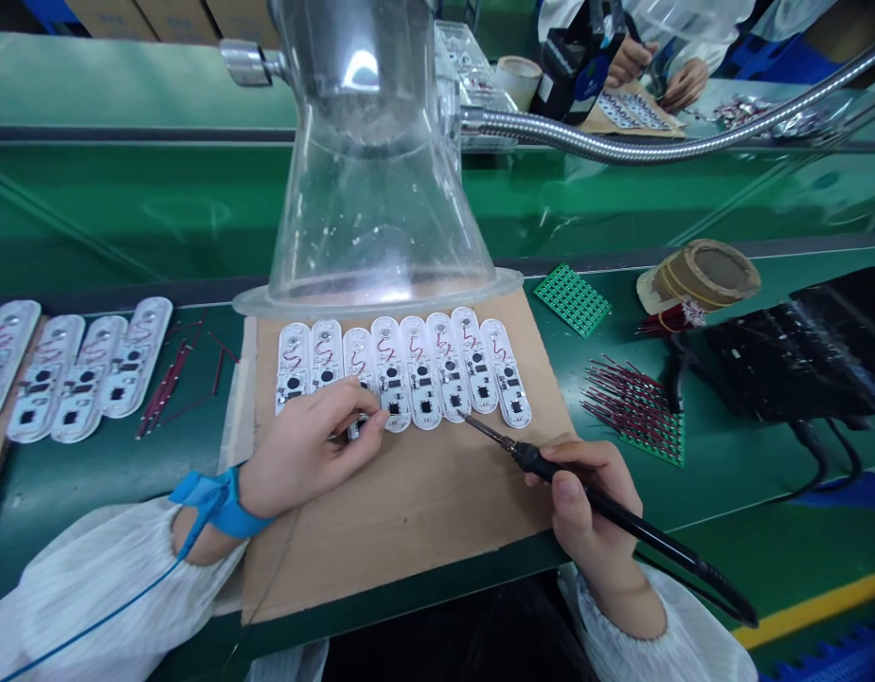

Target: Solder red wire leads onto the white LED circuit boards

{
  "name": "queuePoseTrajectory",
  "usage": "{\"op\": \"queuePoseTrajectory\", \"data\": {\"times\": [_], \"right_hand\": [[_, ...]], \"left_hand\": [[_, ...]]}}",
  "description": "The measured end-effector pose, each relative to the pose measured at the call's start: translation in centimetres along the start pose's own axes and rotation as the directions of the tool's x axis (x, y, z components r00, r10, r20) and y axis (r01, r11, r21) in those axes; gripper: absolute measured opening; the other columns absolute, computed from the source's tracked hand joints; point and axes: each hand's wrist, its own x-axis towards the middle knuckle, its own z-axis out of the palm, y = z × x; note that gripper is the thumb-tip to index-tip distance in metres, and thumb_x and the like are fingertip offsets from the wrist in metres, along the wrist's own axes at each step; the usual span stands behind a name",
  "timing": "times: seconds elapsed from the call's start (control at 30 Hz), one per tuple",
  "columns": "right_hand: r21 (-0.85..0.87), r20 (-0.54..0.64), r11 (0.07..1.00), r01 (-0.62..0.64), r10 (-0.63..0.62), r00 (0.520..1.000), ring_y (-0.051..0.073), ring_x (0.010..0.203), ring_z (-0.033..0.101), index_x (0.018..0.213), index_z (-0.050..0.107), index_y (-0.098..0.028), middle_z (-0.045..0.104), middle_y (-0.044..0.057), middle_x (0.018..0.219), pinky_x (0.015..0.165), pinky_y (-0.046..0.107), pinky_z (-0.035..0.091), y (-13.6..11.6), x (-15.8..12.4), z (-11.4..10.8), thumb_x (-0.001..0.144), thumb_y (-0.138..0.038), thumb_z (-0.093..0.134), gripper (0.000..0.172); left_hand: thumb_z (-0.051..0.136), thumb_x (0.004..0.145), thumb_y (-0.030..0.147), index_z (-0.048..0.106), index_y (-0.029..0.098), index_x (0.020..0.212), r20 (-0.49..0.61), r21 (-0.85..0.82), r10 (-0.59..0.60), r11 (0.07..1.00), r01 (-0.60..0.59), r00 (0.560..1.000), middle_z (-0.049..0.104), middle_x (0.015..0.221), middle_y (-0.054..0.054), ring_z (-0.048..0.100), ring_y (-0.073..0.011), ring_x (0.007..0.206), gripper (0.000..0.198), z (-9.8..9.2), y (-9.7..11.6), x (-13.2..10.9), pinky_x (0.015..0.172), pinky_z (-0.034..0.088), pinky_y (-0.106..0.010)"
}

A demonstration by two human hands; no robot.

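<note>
My right hand (594,493) grips a black soldering iron (551,464) like a pen. The iron's tip is at the lower end of a white oval circuit board (450,369), one of several side by side with red wires and black chips. My left hand (324,431) rests over the lower ends of the boards at the left of the row, thumb and fingers curled together. Whatever they pinch is hidden. A thin strand (288,540) trails from beneath this hand across the cardboard sheet (423,511). A blue wrist strap (221,502) with a cord circles my left wrist.
A clear fume hood (381,218) hangs low over the boards. More boards (82,379) and red wires (168,384) lie left. On the right are green perforated boards (572,298), bundled wires (629,398), a tape roll (700,275) and a black device (807,350). A co-worker's hands (657,76) work opposite.
</note>
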Motion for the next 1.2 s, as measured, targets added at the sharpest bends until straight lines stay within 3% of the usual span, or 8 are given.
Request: {"op": "queuePoseTrajectory", "data": {"times": [0.2,0.33,0.6,1.0,1.2], "right_hand": [[0.083,-0.155,0.996,0.015,-0.002,0.988,0.017,0.071,0.073,0.116,0.074,-0.026,0.072,0.002,0.093,0.066,0.03,0.062,-2.0,1.1,2.2,0.113,-0.036,0.069,0.012],[0.058,-0.123,0.998,-0.02,0.027,0.992,0.015,0.068,0.074,0.111,0.075,-0.025,0.073,0.001,0.091,0.063,0.026,0.061,-1.3,1.2,2.9,0.112,-0.034,0.071,0.01],[0.045,-0.08,0.998,-0.042,0.045,0.996,0.015,0.064,0.071,0.107,0.076,-0.024,0.073,0.001,0.085,0.059,0.026,0.058,-0.7,0.9,2.4,0.111,-0.036,0.071,0.013],[-0.049,-0.039,0.999,-0.018,0.016,0.999,0.017,0.067,0.072,0.109,0.077,-0.026,0.074,0.001,0.087,0.063,0.029,0.061,-0.8,1.0,2.2,0.11,-0.033,0.072,0.009],[-0.001,-0.056,1.0,-0.021,0.021,0.998,0.017,0.066,0.071,0.11,0.076,-0.026,0.074,0.001,0.085,0.059,0.029,0.058,-0.8,0.9,2.3,0.111,-0.036,0.07,0.012]], "left_hand": [[0.06,0.106,0.006,0.062,0.021,0.109,-0.014,-0.008,0.084,0.996,-0.084,0.996,0.059,0.081,0.004,0.052,-0.0114,0.065,0.016,-2.2,-0.2,0.2,0.06,0.044,-0.026],[0.063,0.107,0.005,0.065,0.021,0.11,-0.001,0.018,0.11,0.994,-0.11,0.994,0.065,0.084,0.002,0.057,-0.0125,0.068,0.016,-3.4,-1.4,-0.7,0.062,0.046,-0.026],[0.063,0.11,0.011,0.066,0.021,0.108,0.055,0.023,0.103,0.994,-0.104,0.993,0.068,0.081,0.0,0.061,-0.0179,0.076,0.011,-2.2,-1.9,-1.2,0.072,0.052,-0.032],[0.063,0.109,0.011,0.068,0.022,0.107,0.076,0.012,0.104,0.994,-0.106,0.992,0.072,0.085,-0.003,0.063,-0.0188,0.078,0.012,-2.1,-2.0,-1.1,0.074,0.054,-0.034],[0.063,0.109,0.011,0.067,0.021,0.108,0.083,0.016,0.103,0.994,-0.105,0.991,0.072,0.085,-0.003,0.063,-0.0195,0.078,0.011,-2.0,-2.0,-1.2,0.074,0.053,-0.034]]}}
